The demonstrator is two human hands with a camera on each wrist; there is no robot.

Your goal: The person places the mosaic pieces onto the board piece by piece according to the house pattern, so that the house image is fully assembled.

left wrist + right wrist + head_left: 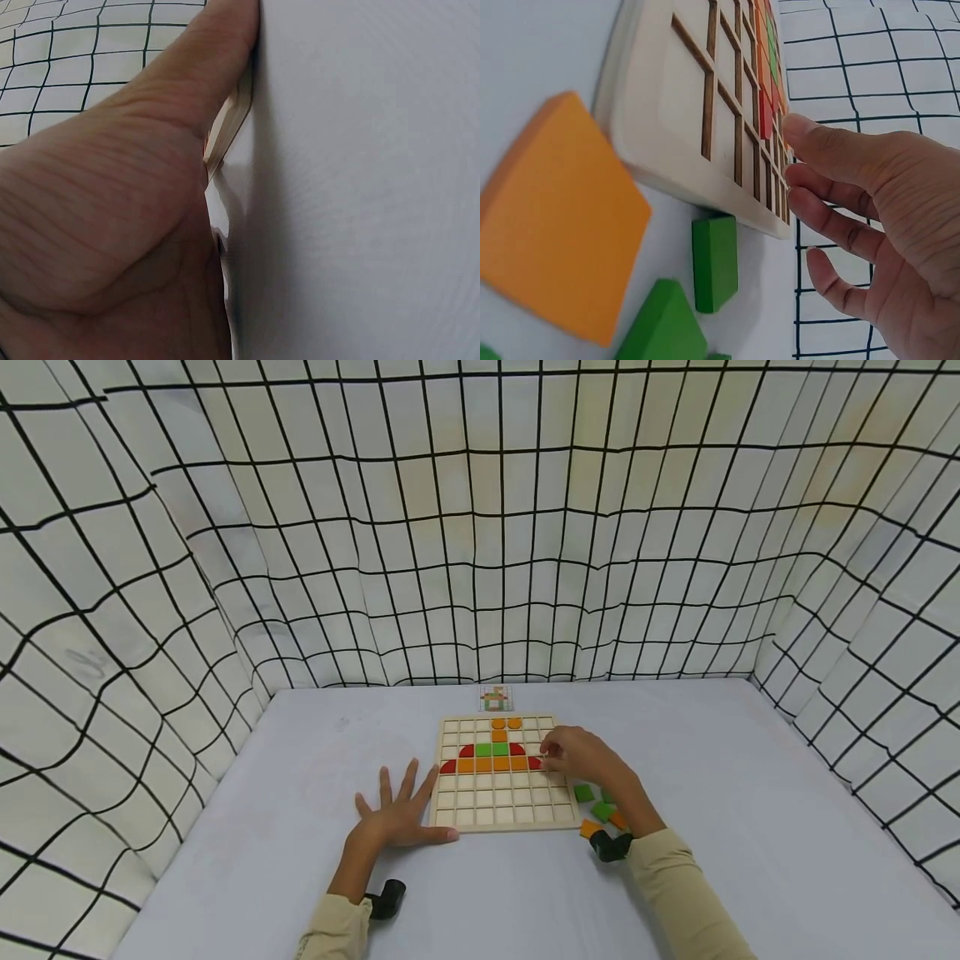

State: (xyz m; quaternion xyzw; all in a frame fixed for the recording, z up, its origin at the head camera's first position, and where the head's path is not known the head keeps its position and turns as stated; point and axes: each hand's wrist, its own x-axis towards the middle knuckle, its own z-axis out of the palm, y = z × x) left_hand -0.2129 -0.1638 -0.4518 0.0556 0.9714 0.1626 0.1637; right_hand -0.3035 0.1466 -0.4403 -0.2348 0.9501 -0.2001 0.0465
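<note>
A wooden grid board (502,817) lies on the table with red, orange and green flat pieces set in its cells. My left hand (401,818) is spread flat on the table at the board's left front corner, fingers straight and thumb along the front edge. Over the board's right side is my right hand (588,754), beside a red piece (535,762) at the end of the orange row. In the right wrist view its fingers are bent and the thumb is close to the index finger. A small orange patch shows near the fingertips; whether it is pinched is unclear.
Loose green pieces (602,811) and orange pieces (590,829) lie off the board's right front corner, by my right forearm. A small pattern card (495,698) is behind the board. Black netting (525,564) over white cloth surrounds the table (337,727).
</note>
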